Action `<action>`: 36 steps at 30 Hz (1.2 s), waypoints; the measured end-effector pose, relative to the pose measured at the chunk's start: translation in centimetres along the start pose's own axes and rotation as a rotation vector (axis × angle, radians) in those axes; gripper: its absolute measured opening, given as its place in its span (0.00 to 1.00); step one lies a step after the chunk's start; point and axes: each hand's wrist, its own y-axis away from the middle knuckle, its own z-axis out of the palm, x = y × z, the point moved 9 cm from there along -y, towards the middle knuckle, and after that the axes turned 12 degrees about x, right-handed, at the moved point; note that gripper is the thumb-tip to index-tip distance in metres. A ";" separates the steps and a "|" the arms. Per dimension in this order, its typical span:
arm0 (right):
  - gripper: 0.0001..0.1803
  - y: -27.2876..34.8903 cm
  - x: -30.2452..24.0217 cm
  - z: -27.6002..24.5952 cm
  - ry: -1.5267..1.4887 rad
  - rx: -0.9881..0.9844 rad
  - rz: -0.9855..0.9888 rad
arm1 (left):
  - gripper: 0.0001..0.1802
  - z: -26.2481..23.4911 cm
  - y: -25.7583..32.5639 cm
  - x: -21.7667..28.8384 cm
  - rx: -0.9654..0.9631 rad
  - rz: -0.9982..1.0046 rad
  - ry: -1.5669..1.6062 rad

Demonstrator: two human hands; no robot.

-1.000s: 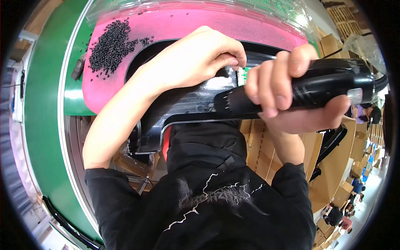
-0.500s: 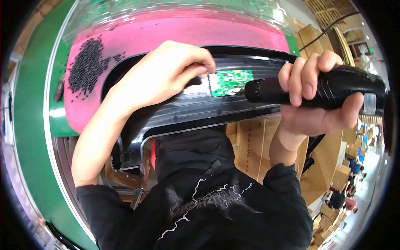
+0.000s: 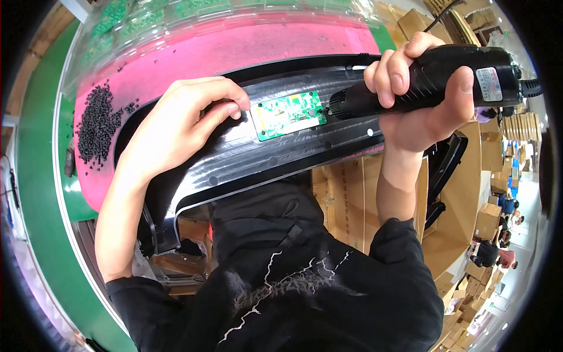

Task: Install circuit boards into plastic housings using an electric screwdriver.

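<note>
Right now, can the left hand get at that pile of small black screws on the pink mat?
Probably yes: the left hand rests on the black panel beside the green circuit board, and nothing lies between it and the black screws.

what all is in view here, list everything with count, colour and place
circuit board: one, green, lying on the black panel at centre
curved plastic panel: one, black, across the pink mat
electric screwdriver: one, black, upper right, tip at the board's right edge
mat: one, pink, on the bench under the panel
screws pile: many, black, left end of the mat
cardboard boxes: several, brown, right side
left hand: one, fingertips resting at the board's left edge
right hand: one, grip closed around the screwdriver
</note>
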 end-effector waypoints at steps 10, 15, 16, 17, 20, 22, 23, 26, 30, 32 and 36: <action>0.34 -0.5 0.9 1.9 0.054 -0.139 -0.017 | 0.05 -0.7 -0.2 0.7 0.033 0.004 -0.023; 0.27 0.6 3.1 1.4 -0.012 0.042 0.161 | 0.09 -5.7 0.6 4.7 0.357 0.113 -0.202; 0.29 -0.3 2.6 0.6 0.047 -0.037 0.090 | 0.10 -6.7 0.7 5.3 0.403 0.107 -0.158; 0.32 -0.6 2.1 0.6 0.092 -0.129 0.025 | 0.12 -8.0 1.3 5.8 0.456 0.090 -0.129; 0.31 -0.7 1.7 1.0 0.026 -0.137 0.064 | 0.14 -12.1 5.2 6.7 0.637 0.003 -0.191; 0.27 -0.8 1.2 1.7 -0.048 -0.127 0.106 | 0.07 -15.0 9.5 4.4 0.742 -0.169 -0.315; 0.23 -0.9 1.4 1.8 -0.104 -0.108 0.156 | 0.06 -15.7 11.2 2.9 0.722 -0.330 -0.366; 0.18 -2.2 2.9 -2.6 -0.121 0.295 0.315 | 0.19 -12.5 14.3 -1.3 0.425 -0.743 -0.551; 0.13 -3.5 4.8 -4.6 -0.351 0.378 0.502 | 0.17 -8.8 22.5 -5.0 0.522 -0.785 -0.457; 0.16 -3.8 4.9 -6.0 -0.214 0.548 0.303 | 0.11 -7.2 22.9 -4.1 0.568 -0.744 -0.219; 0.23 -1.9 4.1 -2.1 -0.286 0.290 0.306 | 0.43 -1.0 24.7 -6.1 0.423 -0.944 0.579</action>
